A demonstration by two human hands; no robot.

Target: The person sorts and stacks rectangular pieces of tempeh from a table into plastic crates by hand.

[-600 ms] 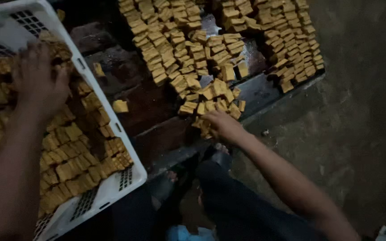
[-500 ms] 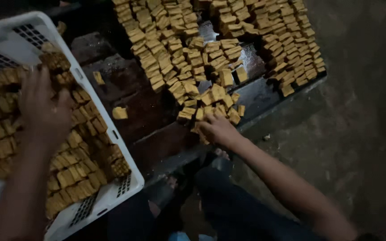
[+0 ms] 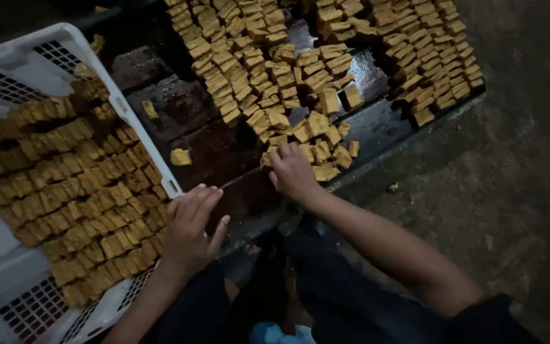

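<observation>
Golden-brown blocks, too many to count, cover one dark table (image 3: 377, 127) and fill one white crate (image 3: 103, 83). My left hand (image 3: 192, 229) hovers open beside the crate; my right hand (image 3: 294, 172) grips blocks (image 3: 316, 156) at the table's edge.

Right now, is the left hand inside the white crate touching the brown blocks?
No, the left hand is open over the white crate's rim, just outside it, holding nothing.
</observation>
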